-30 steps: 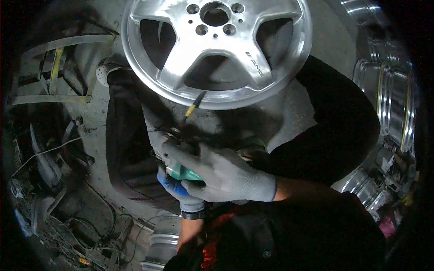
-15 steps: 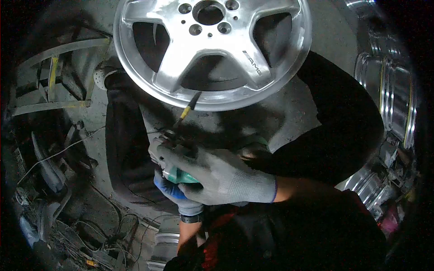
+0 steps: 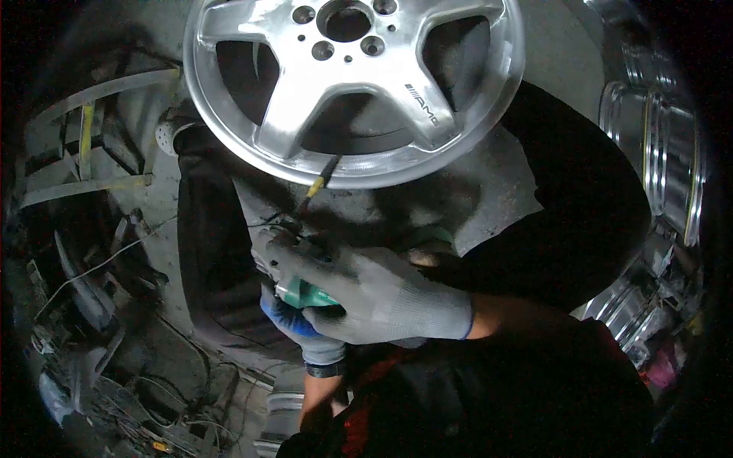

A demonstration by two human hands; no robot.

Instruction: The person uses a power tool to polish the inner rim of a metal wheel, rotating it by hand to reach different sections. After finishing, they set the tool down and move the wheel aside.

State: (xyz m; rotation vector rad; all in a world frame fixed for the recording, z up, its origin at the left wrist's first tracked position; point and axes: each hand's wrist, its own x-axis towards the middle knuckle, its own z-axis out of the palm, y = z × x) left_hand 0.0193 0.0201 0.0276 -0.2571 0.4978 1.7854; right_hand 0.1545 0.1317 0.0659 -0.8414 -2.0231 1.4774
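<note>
A silver five-spoke alloy wheel (image 3: 299, 114) with "AMG" lettering on one spoke sits between the knees at the top of the view. Both gloved hands are closed around a green-bodied die grinder (image 3: 311, 296). Its thin shaft with a yellow band (image 3: 316, 185) points up to the wheel, and the dark tip overlaps the near rim lip. My right hand (image 3: 382, 296), in a grey glove, wraps over the top of the tool. Underneath, my left hand (image 3: 294, 319), in a grey and blue glove, grips the body and is partly hidden by the right.
More wheels (image 3: 663, 153) are stacked along the right side. A metal frame (image 3: 85, 141) with yellow marks lies at the upper left. Cables and scrap parts (image 3: 172, 404) clutter the lower left floor, beside another wheel (image 3: 281, 412) at the bottom.
The wheel appears shifted slightly left in view and a little turned. Both hands keep their hold on the grinder, and its tip stays at the near rim.
</note>
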